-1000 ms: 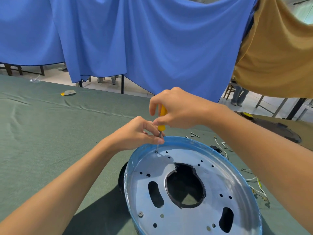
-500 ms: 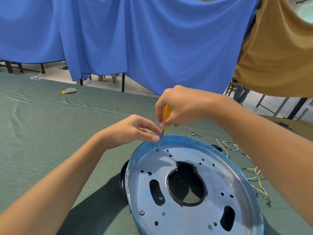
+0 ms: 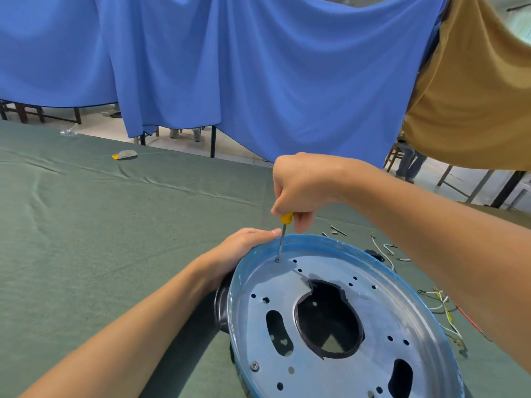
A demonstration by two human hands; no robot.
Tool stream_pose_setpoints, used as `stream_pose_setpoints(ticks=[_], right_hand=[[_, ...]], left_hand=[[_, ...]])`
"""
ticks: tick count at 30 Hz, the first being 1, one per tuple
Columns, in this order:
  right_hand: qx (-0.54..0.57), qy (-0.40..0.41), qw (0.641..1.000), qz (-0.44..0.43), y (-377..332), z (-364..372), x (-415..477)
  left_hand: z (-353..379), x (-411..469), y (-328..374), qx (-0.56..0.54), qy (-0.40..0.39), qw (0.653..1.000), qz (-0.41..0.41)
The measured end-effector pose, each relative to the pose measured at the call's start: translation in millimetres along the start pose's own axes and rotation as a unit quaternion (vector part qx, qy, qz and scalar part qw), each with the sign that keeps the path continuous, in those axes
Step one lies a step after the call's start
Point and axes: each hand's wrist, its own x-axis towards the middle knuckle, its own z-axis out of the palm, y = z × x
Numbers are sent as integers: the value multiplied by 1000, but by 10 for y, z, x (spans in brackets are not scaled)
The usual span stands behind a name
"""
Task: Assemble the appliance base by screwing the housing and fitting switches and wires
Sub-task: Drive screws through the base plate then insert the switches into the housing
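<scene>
A round metal housing plate [image 3: 373, 317] with a blue rim, several holes and a large central cut-out lies on the green table over a black base [image 3: 222, 305]. My right hand [image 3: 304, 185] grips a yellow-handled screwdriver [image 3: 284, 231] held upright, its tip on a screw [image 3: 277, 259] near the plate's far-left rim. My left hand [image 3: 238, 251] rests on the outside of the rim beside the shaft, fingers wrapped along the edge. Another screw [image 3: 255, 366] sits seated at the plate's near left.
Loose white, yellow and red wires [image 3: 442, 305] and small metal parts [image 3: 337, 231] lie to the right of and behind the plate. A small grey and yellow item [image 3: 125, 154] lies far left on the green cloth [image 3: 86, 225]. Blue and tan cloths hang behind the table.
My left hand let go of the screwdriver shaft and dropped onto the plate's rim. My right hand rose slightly, keeping the screwdriver upright on the screw.
</scene>
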Motion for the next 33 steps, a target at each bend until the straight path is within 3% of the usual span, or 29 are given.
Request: stream_pose_setpoints(ticks=[5,13,22,28,33], right_hand=[[74,-20,996,51,86,-8,0],[30,-24,997,-63,137,16,-80],[-32,-35,994,-103,116,-55,-52],[-75,-28,995,-60,-23,-46,-5],[-11,-42,999,5,-44,-66,14]], left_hand=[[-7,1,-23,9,7,1000,8],[-15,27,-19,45,23,997,54],[-54,50,-11,25,13,999,46],[-42,29,6,23,5,999,48],[-48,31,11,27,4,999,44]])
